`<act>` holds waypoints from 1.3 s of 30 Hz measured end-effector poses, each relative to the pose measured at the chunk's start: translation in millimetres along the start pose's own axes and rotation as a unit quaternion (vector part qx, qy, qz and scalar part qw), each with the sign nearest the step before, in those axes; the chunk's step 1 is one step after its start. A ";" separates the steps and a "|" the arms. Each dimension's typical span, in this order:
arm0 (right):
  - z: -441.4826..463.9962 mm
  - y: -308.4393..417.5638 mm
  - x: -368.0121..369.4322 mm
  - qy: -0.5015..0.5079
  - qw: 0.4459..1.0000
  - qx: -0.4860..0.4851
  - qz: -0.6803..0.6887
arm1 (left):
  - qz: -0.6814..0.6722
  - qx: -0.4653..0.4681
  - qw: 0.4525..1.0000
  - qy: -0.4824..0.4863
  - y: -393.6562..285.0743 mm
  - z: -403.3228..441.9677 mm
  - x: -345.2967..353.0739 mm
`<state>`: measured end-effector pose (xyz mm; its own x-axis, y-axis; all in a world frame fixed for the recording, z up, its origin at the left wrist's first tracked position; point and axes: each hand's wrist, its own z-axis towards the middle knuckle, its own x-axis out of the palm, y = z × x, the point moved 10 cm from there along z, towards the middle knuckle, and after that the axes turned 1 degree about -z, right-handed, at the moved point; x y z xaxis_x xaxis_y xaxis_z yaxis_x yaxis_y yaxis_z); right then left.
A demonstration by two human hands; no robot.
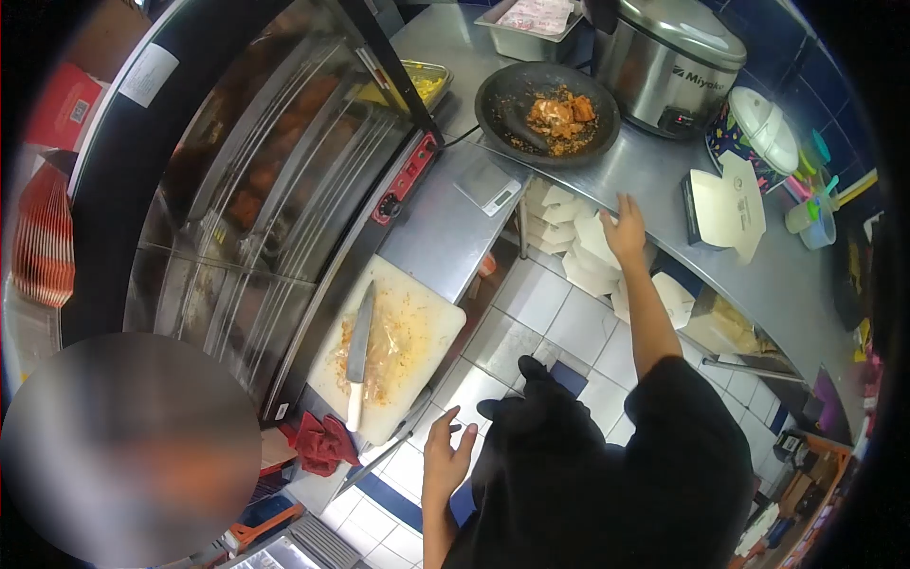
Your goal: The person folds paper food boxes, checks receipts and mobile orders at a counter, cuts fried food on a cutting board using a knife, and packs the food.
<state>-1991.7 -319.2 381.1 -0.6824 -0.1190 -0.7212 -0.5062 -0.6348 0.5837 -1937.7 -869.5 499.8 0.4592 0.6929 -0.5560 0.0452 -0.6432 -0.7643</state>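
Observation:
My right hand (623,230) hangs by the edge of the steel counter (664,204), fingers spread and holding nothing. Nearby on that counter stand an open paper food box (725,204) and a dark stone mortar (493,104) with crumbly orange fried food (566,119) in it. A pestle seems to lie in the mortar. My left hand (449,457) is low over the tiled floor, its fingers apart; a small dark spot shows at one finger. Closest to it is a white cutting board (431,327) with scraps, a crumpled clear plastic bag (387,346) and a white-handled knife (360,346).
A glass food warmer (275,180) fills the left side. A kitchen scale (488,190) sits by the corner. The rice cooker (668,71) and a patterned lidded container (758,133) stand at the back. Stacked paper boxes (592,247) sit below the counter. A red cloth (324,443) lies beside the board.

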 end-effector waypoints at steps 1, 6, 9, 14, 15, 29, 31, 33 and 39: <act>11.2 7.2 14.7 0.016 0.994 -0.002 -0.110 | -0.006 -0.004 1.000 -0.004 4.6 -2.0 0.1; -16.5 69.2 80.2 0.243 0.957 -0.127 -0.100 | -0.016 -0.012 1.000 0.006 3.2 -4.8 10.6; -104.2 85.0 146.4 0.507 0.796 0.007 0.331 | 0.007 0.010 0.997 0.080 -15.8 -2.4 29.1; -249.7 -10.6 154.5 0.499 0.858 -0.063 0.105 | 0.051 0.029 0.993 0.107 -31.9 4.3 35.3; -284.1 -30.5 145.5 0.488 0.845 -0.211 -0.059 | 0.061 0.034 0.992 0.107 -34.1 6.1 35.6; -277.0 137.6 147.3 0.663 0.718 0.128 0.169 | 0.014 -0.080 0.995 0.055 51.2 -16.2 -7.3; -267.2 230.6 159.8 0.649 0.732 0.070 0.197 | 0.000 -0.069 0.998 0.006 71.1 -25.5 -23.5; -270.1 276.0 234.1 0.667 0.724 -0.021 0.174 | -0.003 -0.076 0.995 -0.068 94.2 -38.8 -41.2; -433.2 471.3 240.7 0.733 0.604 -0.207 0.233 | -0.026 -0.129 0.971 -0.201 128.0 -65.6 -103.9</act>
<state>-2166.1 -977.8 321.0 0.6547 -0.7147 -0.2461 -0.0570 -0.3713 0.9267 -1921.4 -1045.1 481.1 0.0688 0.7644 -0.6411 0.3026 -0.6284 -0.7167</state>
